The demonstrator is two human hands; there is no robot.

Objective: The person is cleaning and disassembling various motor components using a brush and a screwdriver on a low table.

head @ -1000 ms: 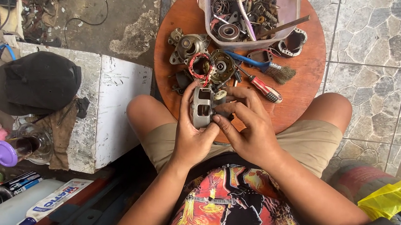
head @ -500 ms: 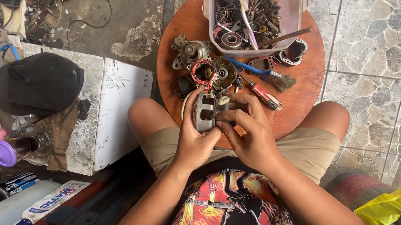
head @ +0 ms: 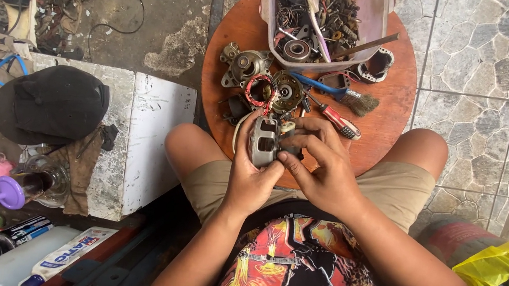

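Ribbed grey metal motor housing [head: 263, 141], both hands gripping

Left hand [head: 249, 177] and right hand [head: 321, 169] grip a grey motor core [head: 263, 141] over the round wooden table [head: 390, 113]

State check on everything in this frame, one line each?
Left hand: gripping grey motor part.
Right hand: fingers on the motor part's side.
Plastic tub: open, full of metal parts.
Brush: lying flat on round table.
Black cap: lying on white block.
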